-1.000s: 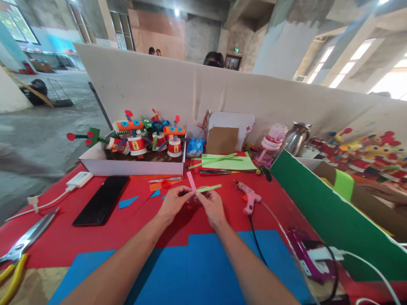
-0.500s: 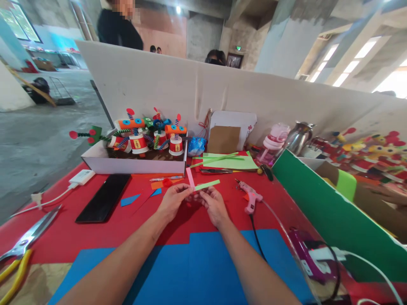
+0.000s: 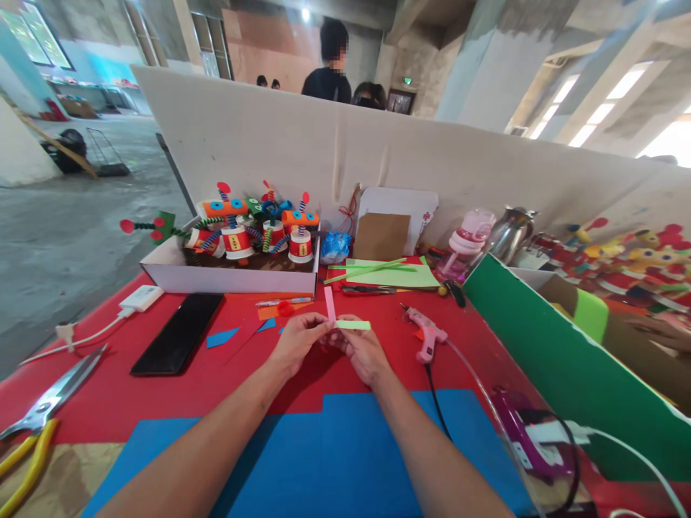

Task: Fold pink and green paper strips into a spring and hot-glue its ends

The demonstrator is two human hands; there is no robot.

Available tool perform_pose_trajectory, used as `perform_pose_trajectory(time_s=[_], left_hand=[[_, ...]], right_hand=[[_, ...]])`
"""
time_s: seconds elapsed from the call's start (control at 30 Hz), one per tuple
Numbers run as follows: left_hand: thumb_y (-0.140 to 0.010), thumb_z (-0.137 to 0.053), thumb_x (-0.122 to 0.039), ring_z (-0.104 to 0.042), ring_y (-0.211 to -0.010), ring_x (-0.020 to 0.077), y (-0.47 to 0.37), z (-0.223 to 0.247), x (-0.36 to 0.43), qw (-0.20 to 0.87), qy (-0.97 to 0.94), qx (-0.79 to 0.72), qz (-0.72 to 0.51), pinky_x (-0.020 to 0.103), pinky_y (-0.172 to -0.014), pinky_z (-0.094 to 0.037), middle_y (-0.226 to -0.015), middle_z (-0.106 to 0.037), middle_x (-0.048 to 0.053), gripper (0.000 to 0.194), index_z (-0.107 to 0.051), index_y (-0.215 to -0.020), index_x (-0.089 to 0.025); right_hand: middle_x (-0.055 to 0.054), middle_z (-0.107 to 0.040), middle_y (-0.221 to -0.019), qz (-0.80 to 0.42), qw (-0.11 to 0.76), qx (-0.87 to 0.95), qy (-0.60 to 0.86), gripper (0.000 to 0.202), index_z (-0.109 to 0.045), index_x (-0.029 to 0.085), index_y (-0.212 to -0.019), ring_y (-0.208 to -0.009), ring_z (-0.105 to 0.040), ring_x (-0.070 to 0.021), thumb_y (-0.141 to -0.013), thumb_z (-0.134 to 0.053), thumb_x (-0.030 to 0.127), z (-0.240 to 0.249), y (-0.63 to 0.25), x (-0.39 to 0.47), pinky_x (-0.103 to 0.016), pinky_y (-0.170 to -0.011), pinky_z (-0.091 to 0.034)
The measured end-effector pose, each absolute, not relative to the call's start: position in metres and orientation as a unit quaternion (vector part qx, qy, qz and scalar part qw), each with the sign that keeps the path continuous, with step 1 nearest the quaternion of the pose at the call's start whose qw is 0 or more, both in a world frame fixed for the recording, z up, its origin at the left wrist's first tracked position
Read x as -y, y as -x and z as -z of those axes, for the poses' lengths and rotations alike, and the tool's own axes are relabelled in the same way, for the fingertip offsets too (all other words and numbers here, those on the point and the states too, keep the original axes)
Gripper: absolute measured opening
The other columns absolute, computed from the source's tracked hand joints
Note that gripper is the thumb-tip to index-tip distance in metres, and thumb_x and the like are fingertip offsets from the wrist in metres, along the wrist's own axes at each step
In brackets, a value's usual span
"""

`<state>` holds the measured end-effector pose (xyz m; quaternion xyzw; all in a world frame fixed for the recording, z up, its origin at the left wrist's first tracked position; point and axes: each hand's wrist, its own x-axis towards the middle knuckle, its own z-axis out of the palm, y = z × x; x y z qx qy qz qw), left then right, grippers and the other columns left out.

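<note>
Over the red tabletop (image 3: 242, 396), a pink paper strip (image 3: 330, 303) stands up from a light green paper strip (image 3: 353, 325), the two meeting at a right angle. My left hand (image 3: 296, 342) pinches them at that corner between thumb and finger. Close beside it, my right hand (image 3: 367, 352) has its fingers curled behind and under the green strip, gripping near the same corner; its fingertips are partly hidden. To the right lies a pink hot glue gun (image 3: 426, 334). Blue paper scraps (image 3: 222, 337) lie to the left of my hands.
Blue sheets (image 3: 367, 460) lie under my forearms. A black phone (image 3: 178, 334) and large scissors (image 3: 48, 403) are on the left. Paper-cup figures fill a white box (image 3: 232, 279) behind. Light green paper (image 3: 389, 273) lies beyond my hands. A green-sided box (image 3: 572, 374) and a purple power strip (image 3: 532, 435) stand right.
The green strip has turned from slanting upward to nearly level, and the pink strip now stands more upright. My hands shifted slightly right. A person in the background moved right.
</note>
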<state>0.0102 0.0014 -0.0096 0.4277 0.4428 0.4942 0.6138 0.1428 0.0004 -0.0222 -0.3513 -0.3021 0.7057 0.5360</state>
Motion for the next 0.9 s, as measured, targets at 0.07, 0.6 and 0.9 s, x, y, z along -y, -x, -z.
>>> perform_pose_trajectory(time_s=[0.07,0.6,0.9], left_hand=[[-0.061,-0.074,-0.040,-0.050,-0.051,0.0090,-0.0108,0.0087,-0.0013,0.601,-0.431,-0.456,-0.495,0.022,-0.051,-0.041,-0.056,-0.060,0.000,0.028,-0.063,-0.063,-0.014],[-0.052,-0.081,-0.041,-0.057,-0.056,0.0138,-0.0075,0.0111,-0.0034,0.615,-0.418,-0.457,-0.487,0.026,-0.056,-0.044,-0.063,-0.067,0.005,0.035,-0.069,-0.069,-0.012],[-0.059,-0.078,-0.029,-0.054,-0.056,0.0118,-0.0113,0.0081,0.0001,0.662,-0.402,-0.400,-0.490,0.024,-0.051,-0.044,-0.068,-0.064,0.006,0.028,-0.068,-0.078,-0.011]], right_hand=[[0.003,-0.064,-0.061,-0.708,0.530,0.305,0.352,0.036,-0.063,0.018,-0.076,-0.056,-0.059,-0.0089,-0.051,-0.086,0.033,0.0216,-0.1428,-0.0002,-0.022,-0.061,-0.052],[0.002,-0.065,-0.063,-0.599,0.559,0.383,0.427,0.030,-0.066,0.019,-0.076,-0.054,-0.060,-0.0110,-0.058,-0.079,0.039,0.0254,-0.1399,-0.0014,-0.026,-0.060,-0.053],[0.001,-0.067,-0.065,-0.556,0.601,0.366,0.442,0.028,-0.062,0.019,-0.077,-0.057,-0.063,-0.0129,-0.064,-0.074,0.040,0.0230,-0.1406,-0.0007,-0.026,-0.061,-0.053]])
